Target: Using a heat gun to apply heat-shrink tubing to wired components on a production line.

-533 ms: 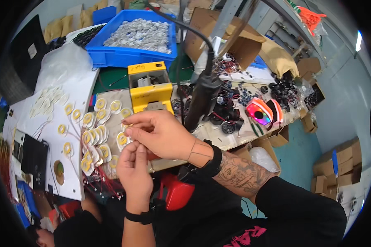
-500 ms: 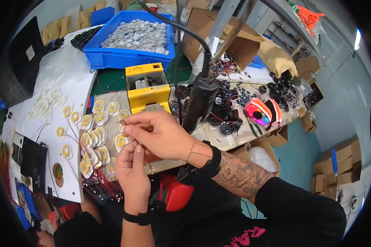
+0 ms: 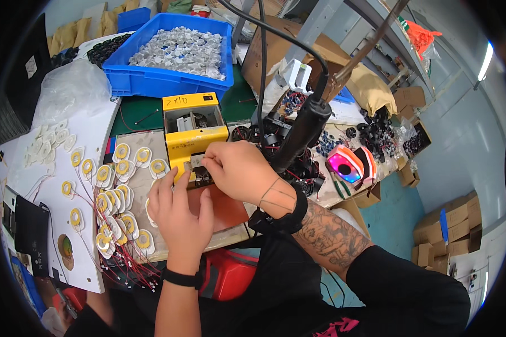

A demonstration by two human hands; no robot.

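Observation:
A yellow box-shaped machine point(image 3: 195, 137) with an open top stands on the bench in front of me. My right hand point(image 3: 239, 171) is at its front, thumb and fingers pinched by a small metal part; whatever they grip is too small to make out. Fingers stretched out, my left hand point(image 3: 180, 216) reaches to the machine's lower left edge and appears to hold nothing. Below the machine lies an orange-brown mat point(image 3: 227, 209), partly behind my hands. Left of my left hand are several white oval pieces with yellow rings point(image 3: 143, 154), with thin red wires trailing from them.
A black cylindrical tool point(image 3: 303, 132) hangs on a cable right of my right hand. Behind the machine is a blue bin point(image 3: 168, 81) of white parts. Black round parts, a lit orange-and-white device point(image 3: 346, 164) and pliers point(image 3: 341, 186) lie right. Another person is at lower left.
Both hands were together, fingertips pinched, in front of the machine. Now they are apart: the right has moved onto the machine's front, and the left has opened beside its lower edge.

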